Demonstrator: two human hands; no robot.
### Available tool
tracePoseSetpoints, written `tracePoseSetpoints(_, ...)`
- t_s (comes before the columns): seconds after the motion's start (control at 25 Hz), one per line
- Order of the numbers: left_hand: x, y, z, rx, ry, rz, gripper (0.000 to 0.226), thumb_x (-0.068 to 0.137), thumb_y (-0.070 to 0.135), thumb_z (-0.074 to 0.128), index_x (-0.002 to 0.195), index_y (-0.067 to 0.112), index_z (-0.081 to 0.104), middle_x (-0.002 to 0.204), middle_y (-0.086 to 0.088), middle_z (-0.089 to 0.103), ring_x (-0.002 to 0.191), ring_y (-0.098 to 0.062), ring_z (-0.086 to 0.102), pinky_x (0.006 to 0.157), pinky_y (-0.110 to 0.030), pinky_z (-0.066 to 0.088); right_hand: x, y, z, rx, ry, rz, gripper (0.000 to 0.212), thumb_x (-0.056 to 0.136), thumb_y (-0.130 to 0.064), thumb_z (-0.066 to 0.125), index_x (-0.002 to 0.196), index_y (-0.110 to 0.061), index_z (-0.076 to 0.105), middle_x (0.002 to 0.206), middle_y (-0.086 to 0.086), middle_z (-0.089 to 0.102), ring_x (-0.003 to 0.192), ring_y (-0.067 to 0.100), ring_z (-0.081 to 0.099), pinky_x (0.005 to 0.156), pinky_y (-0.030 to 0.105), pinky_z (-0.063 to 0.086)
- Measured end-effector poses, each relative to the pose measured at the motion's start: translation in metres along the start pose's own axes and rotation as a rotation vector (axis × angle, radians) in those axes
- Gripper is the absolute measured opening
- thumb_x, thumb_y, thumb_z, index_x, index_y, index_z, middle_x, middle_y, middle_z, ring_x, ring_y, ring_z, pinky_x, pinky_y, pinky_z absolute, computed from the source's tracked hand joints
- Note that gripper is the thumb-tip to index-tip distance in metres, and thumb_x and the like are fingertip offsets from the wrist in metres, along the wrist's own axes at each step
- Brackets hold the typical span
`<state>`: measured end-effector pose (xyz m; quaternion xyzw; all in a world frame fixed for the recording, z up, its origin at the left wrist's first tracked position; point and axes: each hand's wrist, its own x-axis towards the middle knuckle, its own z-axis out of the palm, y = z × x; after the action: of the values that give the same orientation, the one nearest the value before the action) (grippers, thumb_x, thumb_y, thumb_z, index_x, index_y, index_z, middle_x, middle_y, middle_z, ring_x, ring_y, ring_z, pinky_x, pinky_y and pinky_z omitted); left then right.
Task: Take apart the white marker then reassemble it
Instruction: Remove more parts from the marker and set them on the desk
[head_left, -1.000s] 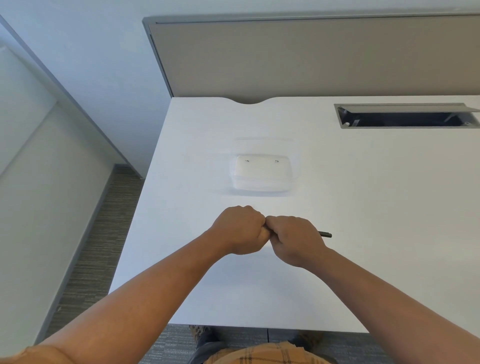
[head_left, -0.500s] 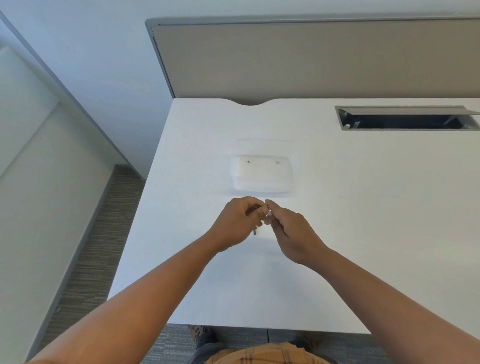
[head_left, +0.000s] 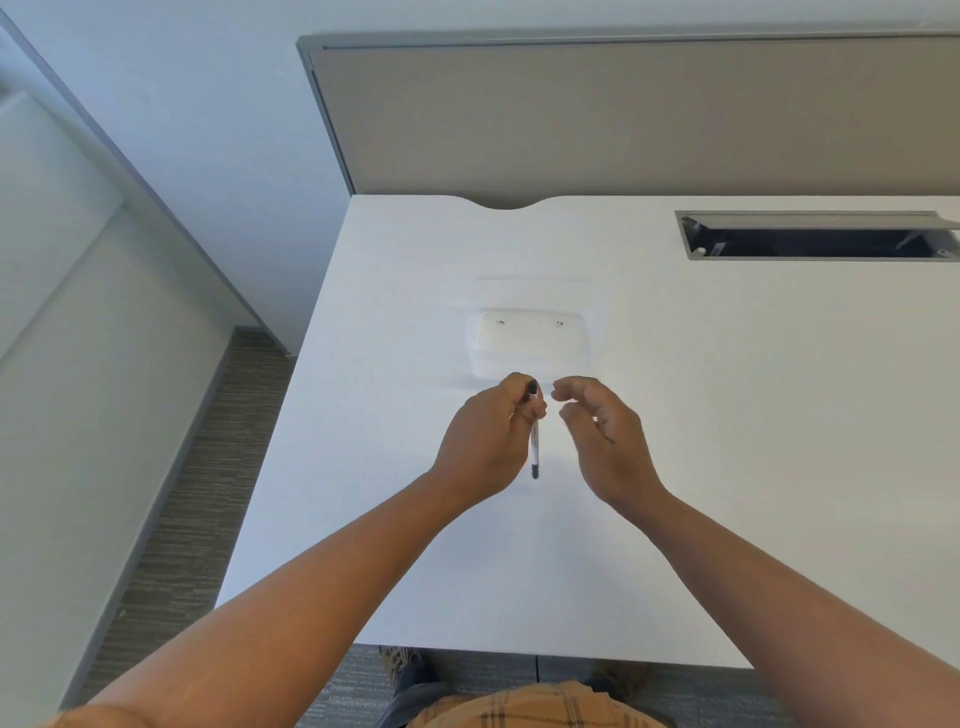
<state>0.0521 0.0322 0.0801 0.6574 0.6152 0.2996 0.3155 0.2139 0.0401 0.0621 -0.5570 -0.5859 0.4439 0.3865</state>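
Marker: the white marker (head_left: 534, 441) hangs almost upright above the desk, a dark end poking out over the fingers and another dark end at the bottom, a little clear of the white surface.
Left hand: the left hand (head_left: 491, 441) is closed round the marker's upper part, fingers wrapped and pinched on it; this hand alone carries it.
Right hand: the right hand (head_left: 602, 431) floats just beside the marker without touching it, fingers curled loosely and spread apart, with nothing I can make out in them.
Clear tray: a shallow see-through tray (head_left: 530, 343) sits on the desk just beyond both hands; it looks bare inside, though it is faint against the white top.
Desk: a white desk (head_left: 727, 467) with a grey cable slot (head_left: 815, 236) at the far right and a beige partition (head_left: 623, 114) behind.
Loose parts: I see no cap or other piece lying on the desk or in the tray.
Progress: I cannot tell whether the marker is whole or missing a part; both ends are dark and too small to read. With no pieces in view, I would guess it is either barely begun or already put back together.
Left to do: if it is whole and untouched, everything; pulling it apart would need the right hand on the free lower end.
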Motion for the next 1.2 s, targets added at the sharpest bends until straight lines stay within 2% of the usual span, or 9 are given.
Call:
tracePoseSetpoints(0.12, 0.004, -0.004, 0.003, 0.261, 0.003, 0.157, 0.020, 0.106, 0.025, 0.041, 0.115, 0.018, 0.057, 0.094, 0.004, 0.070, 0.086, -0.019, 0.056, 0.069, -0.037, 0.047, 0.005, -0.010, -0.009, 0.091, 0.001, 0.091, 0.038, 0.097, -0.040, 0.052, 0.080, -0.011, 0.070, 0.074, 0.002, 0.069, 0.070, 0.011, 0.062, 0.071, 0.031, 0.051)
tracePoseSetpoints(0.28, 0.009, -0.014, 0.006, 0.472, 0.019, 0.414, 0.021, 0.096, 0.012, 0.051, 0.111, 0.019, 0.065, 0.084, 0.002, 0.062, 0.072, -0.027, 0.052, 0.059, -0.041, 0.048, 0.007, -0.015, -0.014, 0.080, -0.126, 0.194, 0.055, 0.099, -0.054, 0.050, 0.069, -0.013, 0.068, 0.064, 0.002, 0.064, 0.058, 0.014, 0.054, 0.061, 0.026, 0.046)
tracePoseSetpoints(0.48, 0.015, -0.017, 0.005, 0.552, 0.032, 0.530, 0.019, 0.096, 0.017, 0.054, 0.107, 0.021, 0.069, 0.080, 0.001, 0.055, 0.060, -0.025, 0.046, 0.045, -0.031, 0.037, 0.006, -0.009, -0.015, 0.082, -0.218, 0.322, 0.063, 0.100, -0.059, 0.042, 0.069, -0.008, 0.063, 0.060, 0.006, 0.058, 0.057, 0.019, 0.046, 0.056, 0.024, 0.039)
tracePoseSetpoints(0.68, 0.015, -0.019, 0.005, 0.525, -0.001, 0.543, 0.027, 0.100, 0.027, 0.047, 0.104, 0.018, 0.072, 0.082, 0.002, 0.062, 0.065, -0.025, 0.055, 0.045, -0.032, 0.043, 0.004, -0.003, -0.017, 0.109, -0.282, 0.332, 0.047, 0.105, -0.044, 0.045, 0.070, -0.014, 0.056, 0.061, -0.001, 0.051, 0.056, 0.015, 0.039, 0.055, 0.022, 0.033)
tracePoseSetpoints(0.84, 0.014, -0.022, 0.003, 0.520, -0.033, 0.492, 0.017, 0.100, 0.024, 0.056, 0.103, 0.020, 0.072, 0.083, 0.003, 0.061, 0.069, -0.025, 0.058, 0.046, -0.033, 0.046, 0.006, 0.000, -0.019, 0.095, -0.290, 0.333, 0.035, 0.104, -0.035, 0.050, 0.090, -0.009, 0.068, 0.073, -0.003, 0.063, 0.065, 0.014, 0.047, 0.058, 0.025, 0.036)
tracePoseSetpoints(0.92, 0.014, -0.021, 0.001, 0.525, -0.037, 0.493, 0.017, 0.100, 0.025, 0.057, 0.103, 0.019, 0.072, 0.083, 0.003, 0.062, 0.069, -0.025, 0.059, 0.046, -0.034, 0.047, 0.006, -0.001, -0.020, 0.123, -0.311, 0.377, 0.046, 0.104, -0.043, 0.047, 0.085, -0.008, 0.068, 0.068, 0.000, 0.062, 0.059, 0.014, 0.046, 0.054, 0.023, 0.035)
tracePoseSetpoints(1.0, 0.012, -0.021, 0.001, 0.520, -0.038, 0.492, 0.018, 0.100, 0.026, 0.056, 0.104, 0.019, 0.072, 0.083, 0.003, 0.062, 0.070, -0.025, 0.059, 0.047, -0.033, 0.047, 0.006, -0.001, -0.021, 0.131, -0.307, 0.352, 0.041, 0.104, -0.040, 0.050, 0.081, -0.010, 0.066, 0.064, 0.000, 0.058, 0.058, 0.016, 0.043, 0.053, 0.025, 0.034)
tracePoseSetpoints(1.12, 0.011, -0.021, 0.001, 0.523, -0.036, 0.473, 0.018, 0.100, 0.028, 0.056, 0.105, 0.022, 0.073, 0.084, 0.005, 0.063, 0.071, -0.023, 0.060, 0.047, -0.033, 0.047, 0.005, 0.000, -0.023, 0.195, -0.294, 0.319, 0.025, 0.100, -0.027, 0.060, 0.091, -0.005, 0.068, 0.074, 0.003, 0.061, 0.065, 0.016, 0.049, 0.054, 0.027, 0.040)
tracePoseSetpoints(1.2, 0.010, -0.023, 0.001, 0.518, -0.033, 0.467, 0.020, 0.100, 0.029, 0.054, 0.103, 0.022, 0.073, 0.084, 0.006, 0.062, 0.071, -0.023, 0.060, 0.047, -0.033, 0.047, 0.004, 0.000, -0.024, 0.187, -0.317, 0.351, 0.037, 0.102, -0.035, 0.056, 0.093, -0.001, 0.070, 0.075, 0.005, 0.065, 0.064, 0.016, 0.053, 0.054, 0.026, 0.043)
